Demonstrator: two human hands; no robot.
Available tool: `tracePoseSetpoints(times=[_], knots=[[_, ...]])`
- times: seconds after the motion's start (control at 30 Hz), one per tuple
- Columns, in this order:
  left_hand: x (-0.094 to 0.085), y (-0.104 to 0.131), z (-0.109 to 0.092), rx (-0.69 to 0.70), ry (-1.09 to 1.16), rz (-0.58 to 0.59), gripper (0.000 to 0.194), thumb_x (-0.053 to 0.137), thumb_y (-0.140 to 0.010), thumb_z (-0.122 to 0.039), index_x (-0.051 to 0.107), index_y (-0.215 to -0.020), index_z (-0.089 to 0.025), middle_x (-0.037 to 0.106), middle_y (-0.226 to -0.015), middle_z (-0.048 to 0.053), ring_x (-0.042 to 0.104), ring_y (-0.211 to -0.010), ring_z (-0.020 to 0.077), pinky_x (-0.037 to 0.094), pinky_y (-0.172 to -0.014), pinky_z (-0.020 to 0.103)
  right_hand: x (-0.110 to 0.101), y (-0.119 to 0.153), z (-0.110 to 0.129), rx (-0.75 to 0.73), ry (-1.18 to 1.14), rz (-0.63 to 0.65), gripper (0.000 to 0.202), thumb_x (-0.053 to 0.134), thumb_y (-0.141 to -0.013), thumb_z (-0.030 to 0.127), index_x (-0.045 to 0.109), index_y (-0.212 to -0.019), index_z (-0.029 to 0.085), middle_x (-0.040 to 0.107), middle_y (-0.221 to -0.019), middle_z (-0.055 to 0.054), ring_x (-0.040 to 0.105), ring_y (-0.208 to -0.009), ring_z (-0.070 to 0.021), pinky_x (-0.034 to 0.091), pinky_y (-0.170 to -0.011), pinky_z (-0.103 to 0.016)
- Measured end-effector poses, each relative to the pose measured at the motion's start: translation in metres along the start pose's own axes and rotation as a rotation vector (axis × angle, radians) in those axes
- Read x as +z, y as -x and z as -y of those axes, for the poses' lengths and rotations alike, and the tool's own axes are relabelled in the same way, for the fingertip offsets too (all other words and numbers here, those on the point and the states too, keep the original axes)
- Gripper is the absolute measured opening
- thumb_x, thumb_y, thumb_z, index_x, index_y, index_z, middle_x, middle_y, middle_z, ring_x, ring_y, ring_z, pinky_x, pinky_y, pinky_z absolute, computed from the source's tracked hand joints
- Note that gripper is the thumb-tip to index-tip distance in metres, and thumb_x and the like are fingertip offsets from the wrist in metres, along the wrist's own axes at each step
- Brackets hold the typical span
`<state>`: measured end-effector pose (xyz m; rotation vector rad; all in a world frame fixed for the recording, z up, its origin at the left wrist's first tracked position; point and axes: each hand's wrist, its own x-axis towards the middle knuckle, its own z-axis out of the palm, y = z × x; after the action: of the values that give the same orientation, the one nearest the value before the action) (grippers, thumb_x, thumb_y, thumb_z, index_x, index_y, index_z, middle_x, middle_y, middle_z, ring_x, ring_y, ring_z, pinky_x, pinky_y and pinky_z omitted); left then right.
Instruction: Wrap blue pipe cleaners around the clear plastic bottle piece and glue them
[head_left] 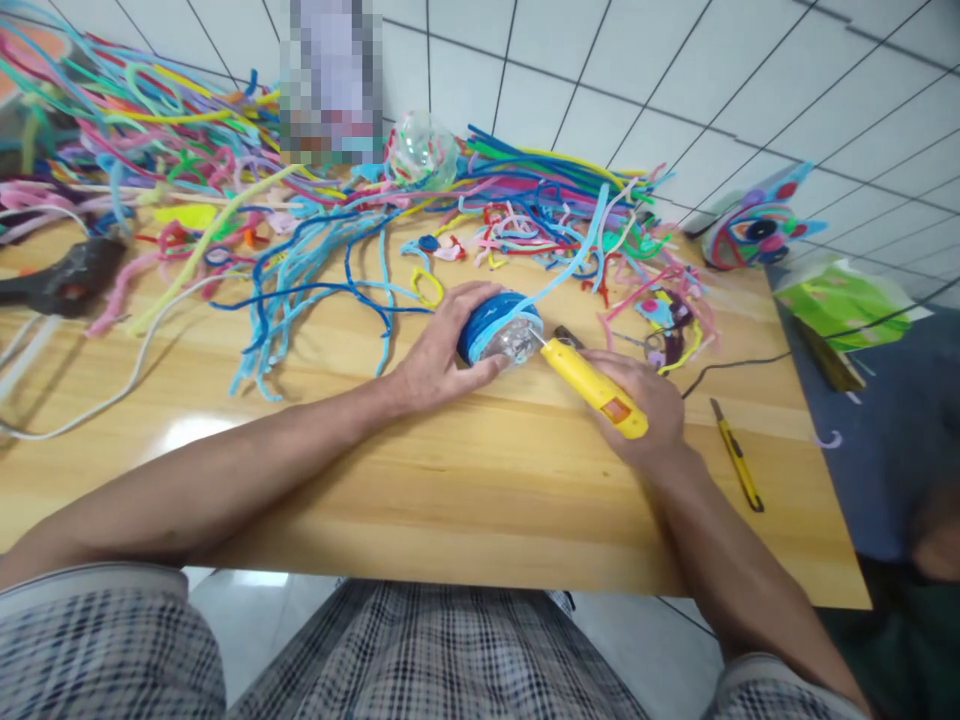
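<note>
My left hand (pixel 457 350) is curved around a clear plastic cup-like piece (pixel 514 343), tilted toward me. Dark blue and light blue pipe cleaners (pixel 491 322) wrap its side, and one light blue pipe cleaner (pixel 581 255) sticks out loose from it, up to the right. In my right hand (pixel 637 400) is a yellow glue gun (pixel 592 385). Its thin metal tip points at the rim of the clear piece; whether they touch I cannot tell. The fingers of my right hand are partly hidden behind the tool.
Many coloured pipe cleaners (pixel 292 270) cover the table's back and left. A black glue gun (pixel 67 280) lies left, a yellow utility knife (pixel 737 455) right. Behind stand a clear plastic ball (pixel 421 150) and a colourful creature-like figure (pixel 761 225). A black cord (pixel 739 364) crosses the right edge.
</note>
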<state>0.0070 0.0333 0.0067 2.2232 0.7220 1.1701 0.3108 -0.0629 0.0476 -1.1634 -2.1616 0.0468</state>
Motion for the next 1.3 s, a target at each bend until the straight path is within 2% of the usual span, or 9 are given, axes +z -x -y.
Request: tracePoseSetpoints(times=[0.1,0.2,0.43,0.53,0.7,0.93,1.17,1.3], knots=[[0.001,0.0,0.0,0.009,-0.017,0.003,0.079,0.072,-0.102,-0.058,0.041,-0.166,-0.026,0.055,-0.162,0.018,0.052,-0.155,0.0362,0.043,-0.133,0.059,0.002,0.003,0.0,-0.003,0.021,0.022,0.041,0.067,-0.1,0.031,0.068,-0.141,0.033,0.085,-0.132,-0.007,0.084,-0.114,-0.0319,0.07,-0.093,-0.048],[0.002,0.0,0.0,-0.032,-0.024,0.011,0.083,0.071,-0.101,-0.067,0.042,-0.167,-0.026,0.054,-0.164,0.018,0.05,-0.156,0.0374,0.042,-0.134,0.06,0.003,0.004,-0.001,-0.008,0.069,0.032,0.039,0.066,-0.103,0.036,0.069,-0.142,0.033,0.084,-0.133,-0.008,0.082,-0.116,-0.0323,0.069,-0.094,-0.049],[0.004,0.0,0.006,-0.062,0.003,0.012,0.096,0.073,-0.093,-0.08,0.043,-0.168,-0.029,0.055,-0.164,0.017,0.05,-0.157,0.0397,0.04,-0.134,0.063,0.003,0.001,0.003,-0.092,0.175,-0.03,0.039,0.062,-0.108,0.039,0.071,-0.145,0.033,0.083,-0.134,-0.009,0.081,-0.11,-0.0312,0.065,-0.087,-0.047],[0.005,0.0,0.011,-0.022,0.028,-0.004,0.099,0.078,-0.089,-0.079,0.043,-0.168,-0.032,0.056,-0.163,0.016,0.051,-0.157,0.0401,0.04,-0.134,0.062,0.004,0.0,0.005,-0.103,0.231,-0.065,0.039,0.061,-0.109,0.038,0.071,-0.147,0.035,0.084,-0.129,-0.008,0.08,-0.104,-0.0309,0.062,-0.083,-0.047],[0.007,0.0,0.012,-0.019,0.014,0.002,0.1,0.078,-0.089,-0.079,0.041,-0.169,-0.032,0.055,-0.164,0.017,0.051,-0.157,0.04,0.041,-0.134,0.062,0.007,0.001,0.001,-0.045,0.248,-0.036,0.035,0.063,-0.108,0.043,0.076,-0.14,0.033,0.084,-0.104,-0.007,0.076,-0.092,-0.0305,0.059,-0.081,-0.048],[0.008,-0.001,0.012,-0.05,-0.014,0.021,0.106,0.079,-0.086,-0.082,0.04,-0.17,-0.03,0.053,-0.166,0.018,0.048,-0.158,0.0418,0.039,-0.135,0.065,0.009,0.0,0.003,-0.11,0.228,-0.02,0.039,0.058,-0.11,0.046,0.072,-0.145,0.034,0.083,-0.105,-0.007,0.073,-0.091,-0.0296,0.053,-0.08,-0.048],[0.008,0.001,0.019,0.057,-0.029,0.011,0.109,0.081,-0.088,-0.077,0.033,-0.174,-0.031,0.051,-0.168,0.02,0.049,-0.158,0.0414,0.04,-0.133,0.064,0.008,-0.004,0.007,-0.191,0.346,-0.05,0.039,0.054,-0.114,0.04,0.072,-0.143,0.02,0.08,-0.098,-0.008,0.068,-0.088,-0.0249,0.047,-0.081,-0.041],[0.009,0.0,0.02,0.073,-0.042,-0.007,0.106,0.08,-0.089,-0.076,0.034,-0.174,-0.031,0.053,-0.166,0.02,0.052,-0.156,0.0395,0.043,-0.131,0.062,0.007,-0.006,0.009,-0.244,0.36,-0.046,0.041,0.05,-0.116,0.042,0.072,-0.142,0.019,0.078,-0.097,-0.008,0.066,-0.088,-0.024,0.046,-0.081,-0.04]])
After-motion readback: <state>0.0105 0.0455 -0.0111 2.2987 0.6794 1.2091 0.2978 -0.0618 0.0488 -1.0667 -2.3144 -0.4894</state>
